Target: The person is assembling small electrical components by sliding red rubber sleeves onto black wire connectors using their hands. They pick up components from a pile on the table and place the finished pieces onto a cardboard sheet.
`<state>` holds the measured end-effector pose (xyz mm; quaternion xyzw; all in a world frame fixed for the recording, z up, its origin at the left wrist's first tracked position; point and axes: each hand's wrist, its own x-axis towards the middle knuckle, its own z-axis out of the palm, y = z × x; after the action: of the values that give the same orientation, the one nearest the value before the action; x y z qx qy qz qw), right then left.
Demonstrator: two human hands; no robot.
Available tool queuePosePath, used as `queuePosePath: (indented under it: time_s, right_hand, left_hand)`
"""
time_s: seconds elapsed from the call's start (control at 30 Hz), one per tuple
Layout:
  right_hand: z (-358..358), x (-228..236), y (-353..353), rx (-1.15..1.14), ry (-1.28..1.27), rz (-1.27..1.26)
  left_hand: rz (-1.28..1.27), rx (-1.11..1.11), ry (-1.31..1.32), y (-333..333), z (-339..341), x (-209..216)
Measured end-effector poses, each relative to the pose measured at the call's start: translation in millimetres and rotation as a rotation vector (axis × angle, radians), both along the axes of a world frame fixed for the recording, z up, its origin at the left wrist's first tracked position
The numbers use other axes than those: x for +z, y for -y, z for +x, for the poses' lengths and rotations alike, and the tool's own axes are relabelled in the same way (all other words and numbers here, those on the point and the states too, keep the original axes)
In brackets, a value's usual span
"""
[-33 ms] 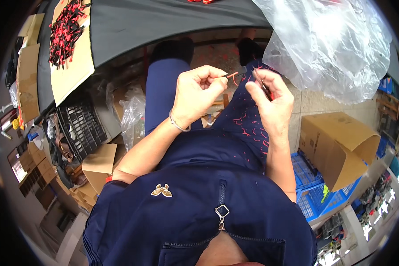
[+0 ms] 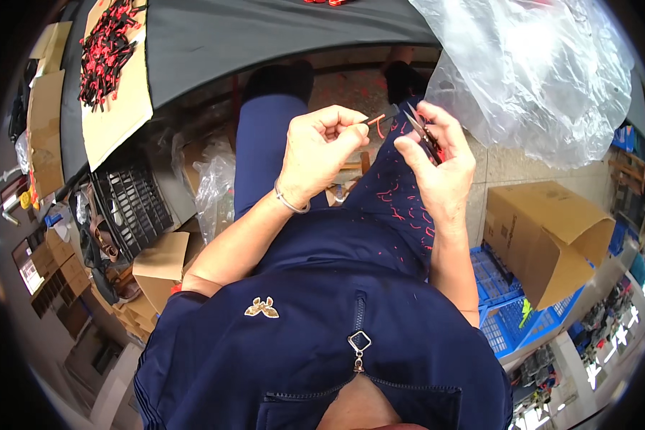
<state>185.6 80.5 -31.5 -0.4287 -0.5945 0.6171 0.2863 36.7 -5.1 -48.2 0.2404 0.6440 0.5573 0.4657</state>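
Observation:
In a pinch between thumb and fingertips, my left hand (image 2: 315, 154) holds a small black-and-red strip (image 2: 376, 120), with a thin red end curling off it. My right hand (image 2: 444, 158) is closed around a pair of thread snips (image 2: 423, 131). Their blades are parted and point up-left toward the strip, a small gap away from it. Little red offcuts (image 2: 398, 201) lie scattered over my right trouser leg. At the far left, a pile of similar red-and-black pieces (image 2: 107, 57) rests on a cardboard sheet (image 2: 118, 136).
A dark-covered table (image 2: 265, 36) spans the far side. Clear plastic sheeting (image 2: 530, 79) hangs over its right end. On the right, an open cardboard box (image 2: 545, 229) sits above a blue crate (image 2: 505, 322). A black crate (image 2: 132, 204) and a plastic bag (image 2: 215, 179) are at the left.
The snips have opened wider and their blades now show more plainly. My right-hand fingers have shifted slightly upward. My left hand and the strip have hardly moved.

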Motion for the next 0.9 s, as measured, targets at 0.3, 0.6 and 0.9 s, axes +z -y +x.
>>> queuePosePath:
  time_s: [0.3,0.6,0.9]
  right_hand:
    - [3.5,-19.2,-2.7,-0.037,0.259,0.805]
    - [5.6,-22.0,-3.5,-0.001,0.295,0.896]
    - [4.0,-26.2,-4.6,-0.002,0.259,0.874]
  left_hand:
    - [-0.029,0.021,0.164,-5.2,6.0,11.8]
    - [-0.042,-0.008,0.165,-5.8,6.8,9.9]
    - [-0.040,0.017,0.292,-4.4,7.7,5.4]
